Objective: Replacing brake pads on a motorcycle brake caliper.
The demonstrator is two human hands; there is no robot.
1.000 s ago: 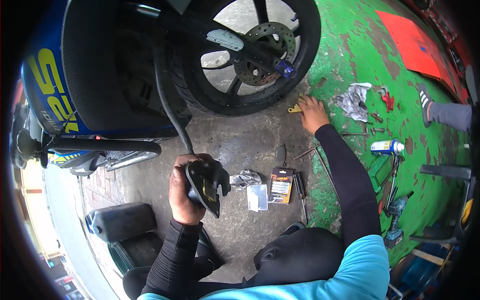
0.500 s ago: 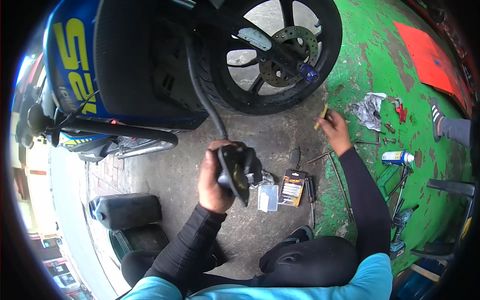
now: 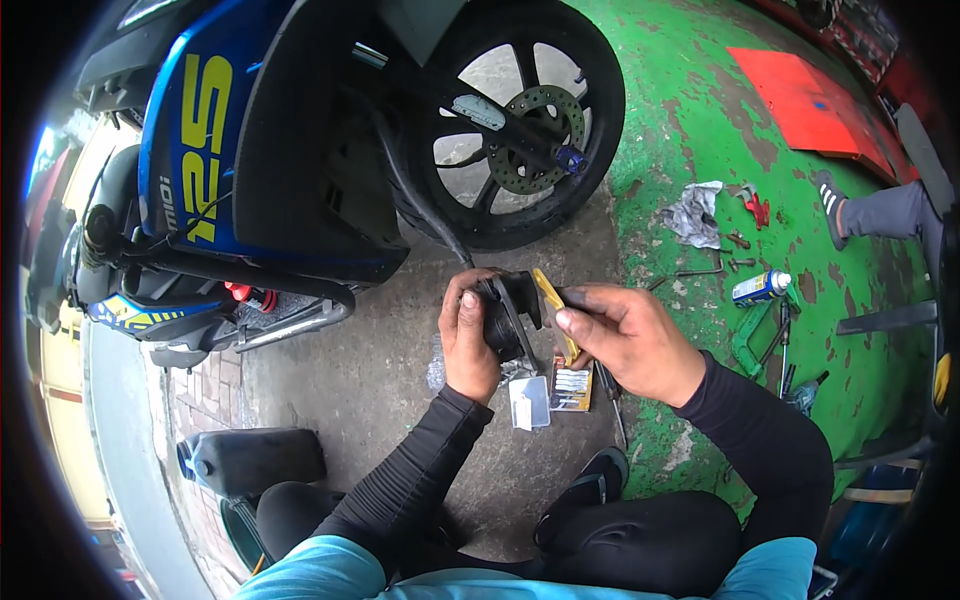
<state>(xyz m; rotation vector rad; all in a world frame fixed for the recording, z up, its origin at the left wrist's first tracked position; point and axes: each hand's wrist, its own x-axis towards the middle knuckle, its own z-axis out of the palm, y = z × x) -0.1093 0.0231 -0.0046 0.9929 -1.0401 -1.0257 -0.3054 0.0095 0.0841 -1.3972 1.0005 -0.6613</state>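
My left hand (image 3: 470,340) is wrapped round a black brake caliper (image 3: 510,315), which hangs at the end of a black hose (image 3: 422,190). My right hand (image 3: 640,345) grips a thin gold-yellow metal plate (image 3: 548,293) upright against the caliper's right side; the contact point between them is partly hidden. Above both hands is the scooter's front wheel (image 3: 605,120) with its brake disc (image 3: 560,130). Below the caliper lie a clear plastic case (image 3: 530,405) and a card pack of small parts (image 3: 572,388).
Blue scooter (image 3: 205,145) upper left; rag (image 3: 695,215), red part (image 3: 757,208), spray can (image 3: 760,287), wrenches and drill (image 3: 805,395) on the green floor at right; red panel (image 3: 795,100) behind. Dark jerrycan (image 3: 250,462) lower left. Another person's foot (image 3: 832,210) at far right.
My right hand has lifted the yellow plate from the floor and brought it left, up against the caliper. My left hand has moved up and rightward, turning the caliper.
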